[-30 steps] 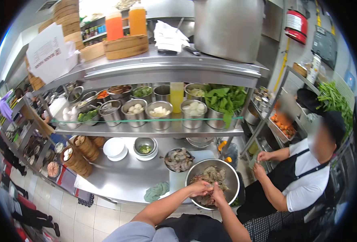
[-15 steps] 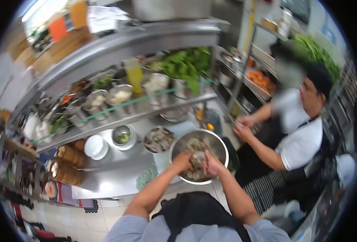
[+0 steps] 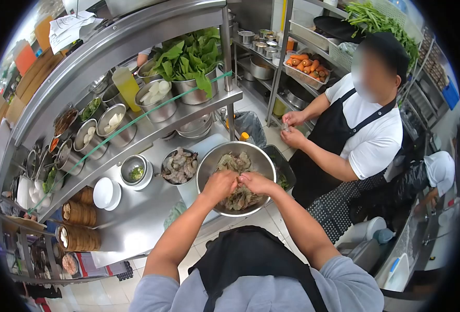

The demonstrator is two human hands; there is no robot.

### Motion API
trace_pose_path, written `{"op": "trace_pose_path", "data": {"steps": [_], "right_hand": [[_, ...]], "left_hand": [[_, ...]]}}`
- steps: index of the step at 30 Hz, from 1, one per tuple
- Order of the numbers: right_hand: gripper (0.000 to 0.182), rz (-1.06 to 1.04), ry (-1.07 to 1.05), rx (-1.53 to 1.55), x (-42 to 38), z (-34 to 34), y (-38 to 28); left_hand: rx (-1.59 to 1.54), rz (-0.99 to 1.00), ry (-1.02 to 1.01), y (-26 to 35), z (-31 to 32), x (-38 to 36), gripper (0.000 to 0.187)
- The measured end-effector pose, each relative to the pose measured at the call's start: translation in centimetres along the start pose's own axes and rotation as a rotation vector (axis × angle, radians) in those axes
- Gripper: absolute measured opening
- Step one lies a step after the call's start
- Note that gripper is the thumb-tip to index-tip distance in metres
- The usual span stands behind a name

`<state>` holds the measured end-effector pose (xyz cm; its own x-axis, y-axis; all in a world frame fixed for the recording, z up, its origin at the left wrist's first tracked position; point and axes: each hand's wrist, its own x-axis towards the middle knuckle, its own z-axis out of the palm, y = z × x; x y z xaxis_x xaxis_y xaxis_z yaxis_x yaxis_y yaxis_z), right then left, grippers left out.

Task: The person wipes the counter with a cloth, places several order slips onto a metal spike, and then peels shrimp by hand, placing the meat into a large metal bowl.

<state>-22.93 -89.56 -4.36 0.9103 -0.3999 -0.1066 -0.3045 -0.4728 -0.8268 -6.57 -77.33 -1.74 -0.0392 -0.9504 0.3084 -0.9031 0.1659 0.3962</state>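
Left hand: While both hands meet low over the bowl, the left hand is curled, back upward, its fingers bent inward towards its partner; whether it pinches anything cannot be told, since its fingertips are hidden.
Right hand: The right hand is partly curled too, thumb side against the left at the fingertips; anything gripped between the two is too small to make out.
Shrimp: A heap of grey-brown raw shrimp lies directly beneath and around the hands, inside the bowl.
Bowl: The wide steel bowl surrounds the hands from below, its rim near both wrists.
Pot: Beyond and left of the left hand, a steel pot holds more shrimp, just beside the bowl.
Board: A pale board shows past the hands, between pot and bowl.
Desk: The steel desk stretches to the left of the hands, with a green cloth near the left forearm and white dishes farther left.
Tub: A dark tub with greens stands right of the right hand.
Co-worker: Beyond the right hand, well apart, a co-worker's hands are close together around a small item.
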Motion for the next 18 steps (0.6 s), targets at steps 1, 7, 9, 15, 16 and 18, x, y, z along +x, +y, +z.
{"op": "trace_pose_path", "data": {"steps": [1, 7, 9, 15, 16, 18], "right_hand": [[0.035, 0.0, -0.006, 0.003, 0.0, 0.3, 0.2], [0.034, 0.059, 0.072, -0.151, 0.3, 0.6, -0.3], [0.035, 0.035, 0.07, -0.252, 0.4, 0.6, -0.6], [0.037, 0.03, 0.108, -0.2, 0.2, 0.7, -1.9], [0.037, 0.028, 0.106, -0.2, 0.3, 0.8, -2.0], [0.037, 0.082, 0.092, -0.172, 0.4, 0.8, -1.6]], "left_hand": [[0.051, -0.009, -0.023, -0.2, 0.3, -0.1, 0.014], [-0.042, -0.007, -0.019, 1.1, -1.8, 0.3, 0.014], [-0.028, -0.029, 0.012, 1.3, -1.2, 0.2, 0.015], [0.008, -0.059, 0.124, 0.4, 0.5, -0.1, 0.014], [0.001, -0.038, 0.157, 0.1, 0.7, -0.2, 0.015], [-0.066, -0.072, 0.097, -0.8, 0.6, -0.1, 0.018]]}}
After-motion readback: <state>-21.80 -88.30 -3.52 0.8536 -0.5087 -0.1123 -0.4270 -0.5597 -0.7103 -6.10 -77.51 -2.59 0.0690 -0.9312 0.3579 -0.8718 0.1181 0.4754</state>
